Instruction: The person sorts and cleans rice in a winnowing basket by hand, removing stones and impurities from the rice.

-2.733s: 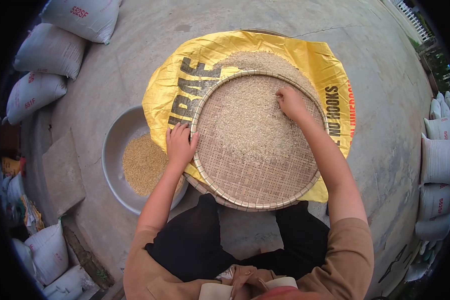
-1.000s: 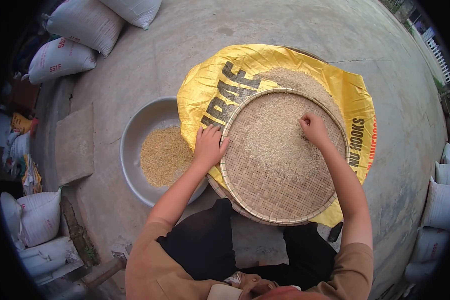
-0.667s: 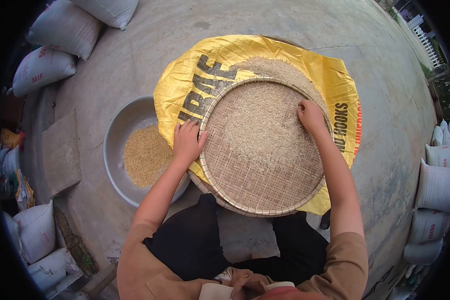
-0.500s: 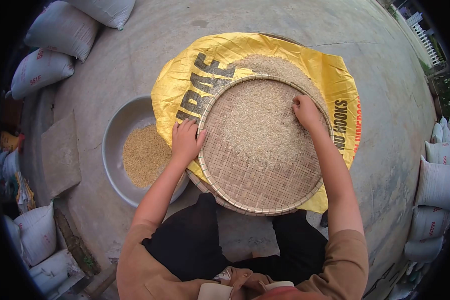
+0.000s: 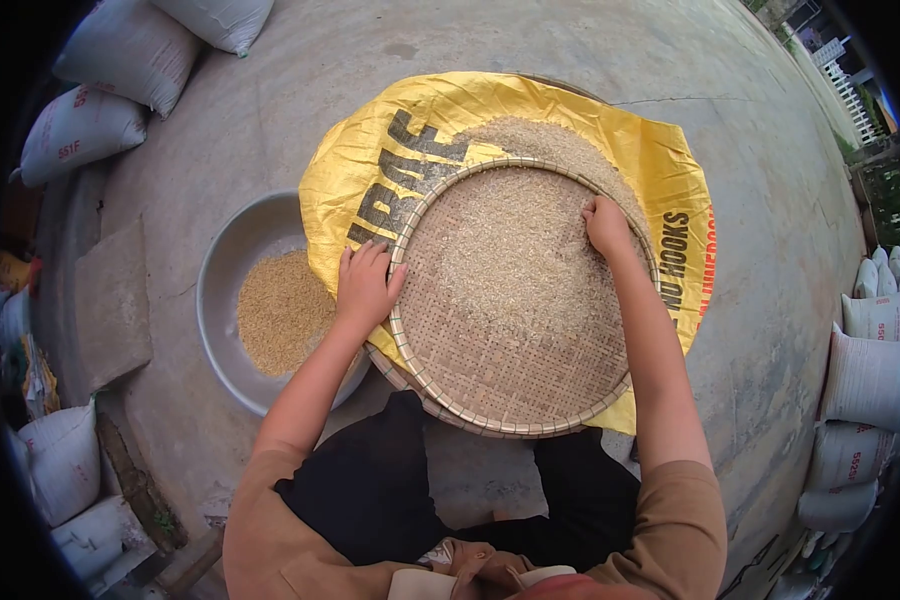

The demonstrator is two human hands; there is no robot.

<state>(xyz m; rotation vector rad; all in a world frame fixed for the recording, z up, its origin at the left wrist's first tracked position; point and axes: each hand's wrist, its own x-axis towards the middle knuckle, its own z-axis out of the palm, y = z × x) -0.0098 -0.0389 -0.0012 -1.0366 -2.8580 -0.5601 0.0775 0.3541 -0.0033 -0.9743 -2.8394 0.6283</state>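
Grain (image 5: 515, 265) plentiful on tray (image 5: 510, 385), apparently unfinished; right hand (image 5: 608, 226) curled shut, contents unclear; left hand (image 5: 366, 287) open, touching left rim (image 5: 395, 312).

The left hand (image 5: 366, 287) touches the woven tray's (image 5: 515, 385) rim beside the yellow sack (image 5: 355, 150).

Moved the right hand (image 5: 607, 226) nearer the right rim of the woven bamboo winnowing tray (image 5: 510, 385) — compared with the earliest view.
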